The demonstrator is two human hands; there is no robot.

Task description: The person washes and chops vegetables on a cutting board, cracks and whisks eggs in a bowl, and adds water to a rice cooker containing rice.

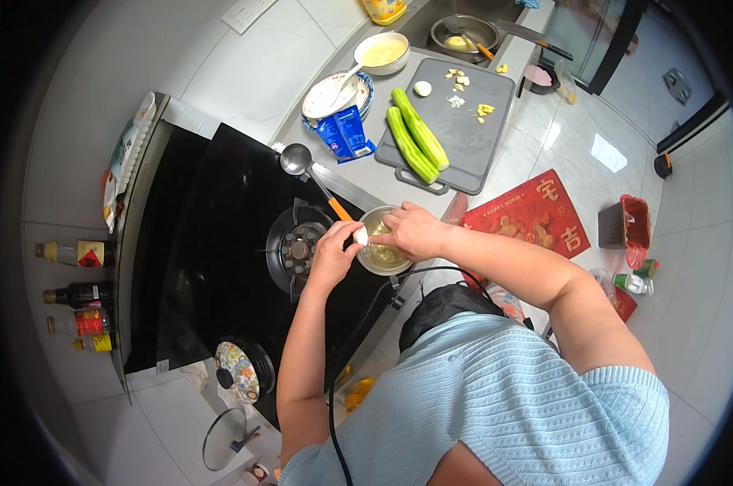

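Note:
My left hand pinches a white egg between thumb and fingertips, at the left rim of a metal bowl. Over that bowl is my right hand, its fingers spread and the index fingertip close to the egg; whether it touches is unclear. Pale, wet-looking contents show in the bowl, partly covered by the right hand. A ladle with an orange handle lies on the hob edge, its handle end beside my left fingers. Another white egg rests on the grey cutting board.
Two peeled green gourds and chopped garlic lie on the board. Left of it are a blue packet, stacked plates and a bowl of yellow liquid. The gas burner adjoins my left hand. A black cable hangs nearby.

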